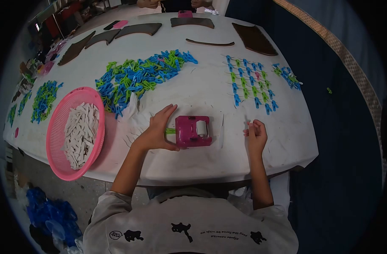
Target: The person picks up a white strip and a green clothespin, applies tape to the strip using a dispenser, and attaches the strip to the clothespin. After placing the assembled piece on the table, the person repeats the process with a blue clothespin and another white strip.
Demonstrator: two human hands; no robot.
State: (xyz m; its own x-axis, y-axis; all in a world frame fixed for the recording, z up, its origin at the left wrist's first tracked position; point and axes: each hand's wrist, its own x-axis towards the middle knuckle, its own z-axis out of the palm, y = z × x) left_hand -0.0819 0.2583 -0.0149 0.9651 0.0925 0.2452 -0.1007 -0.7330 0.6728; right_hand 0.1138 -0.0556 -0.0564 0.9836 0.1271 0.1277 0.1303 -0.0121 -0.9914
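My left hand (158,129) is open on the table, thumb and fingers spread around the left end of a magenta box-like device (185,132). A white roller sits in the device's right part. A green clothespin (171,131) lies against its left side, between my left thumb and fingers. My right hand (257,134) is to the right of the device, its fingers curled together; whatever they may hold is too small to make out. Between the device and that hand lies a thin white pointed tool (222,130).
Blue and green clothespins (136,76) form a large pile, with rows of clothespins (250,82) on the right. A pink basket (101,139) holds white pieces. Dark curved panels (139,29) line the far side. Someone's hands (147,4) show across the table.
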